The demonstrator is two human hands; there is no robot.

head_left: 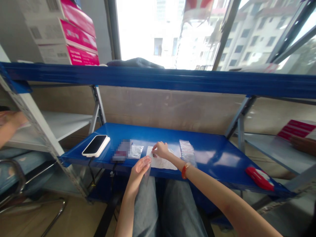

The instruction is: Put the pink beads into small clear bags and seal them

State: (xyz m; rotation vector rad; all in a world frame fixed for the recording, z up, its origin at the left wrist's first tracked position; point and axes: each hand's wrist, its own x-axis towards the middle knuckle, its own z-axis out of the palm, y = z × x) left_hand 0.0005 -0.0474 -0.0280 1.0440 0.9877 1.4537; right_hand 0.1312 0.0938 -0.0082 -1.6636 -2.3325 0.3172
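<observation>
My left hand [140, 167] is closed at the table's front edge, pinching a small clear plastic bag [147, 176] that hangs below the fingers. Just right of it, my right hand [161, 150] reaches over a white sheet [170, 165], its fingertips pinched together at some tiny dark pieces [154, 155]. Whether a piece is between those fingertips is too small to tell. A pile of clear bags [188, 150] lies right of the sheet. Left of the sheet are more shiny clear bags [136, 151], beside a blurred-out flat item [122, 150].
A white-cased phone [95, 145] lies at the left of the blue table [209, 141]. At its right end is a red and white object [260, 178]. A blue shelf beam [158, 78] crosses above. Other people's hands show at the far left [12, 123] and far right [303, 144].
</observation>
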